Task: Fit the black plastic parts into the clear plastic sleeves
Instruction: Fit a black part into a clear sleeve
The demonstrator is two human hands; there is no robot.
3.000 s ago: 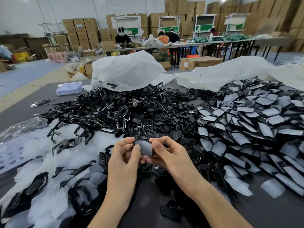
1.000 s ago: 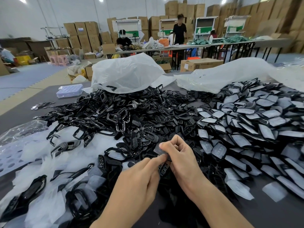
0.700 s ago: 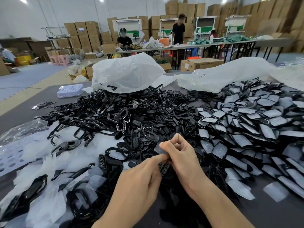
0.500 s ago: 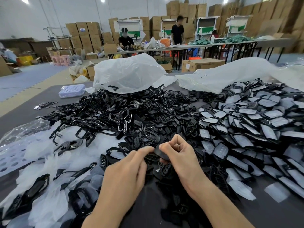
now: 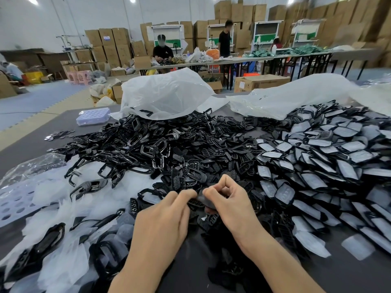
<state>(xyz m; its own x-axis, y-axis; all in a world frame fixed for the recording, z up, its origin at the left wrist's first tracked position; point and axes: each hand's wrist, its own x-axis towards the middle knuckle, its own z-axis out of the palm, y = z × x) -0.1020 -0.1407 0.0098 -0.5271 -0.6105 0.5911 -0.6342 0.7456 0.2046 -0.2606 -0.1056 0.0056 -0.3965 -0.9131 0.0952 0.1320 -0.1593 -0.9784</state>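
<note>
My left hand (image 5: 163, 223) and my right hand (image 5: 228, 199) meet low over the table's middle, fingers curled around one small black plastic part (image 5: 201, 203) mostly hidden between them. Whether a sleeve is on it I cannot tell. A big heap of bare black parts (image 5: 160, 149) lies beyond the hands. To the right spreads a pile of sleeved parts (image 5: 330, 161). Loose clear sleeves (image 5: 63, 208) cover the table at the left.
Two large white plastic bags (image 5: 167, 92) (image 5: 296, 94) lie at the table's far side. A clear lidded box (image 5: 93, 116) sits far left on the dark table (image 5: 349, 275). Other people work at long tables among stacked cardboard boxes (image 5: 110, 43) behind.
Three seconds ago both hands held a sleeved part up. Since then they dropped to the pile, and my left fingers closed in on a part that my right hand pinches.
</note>
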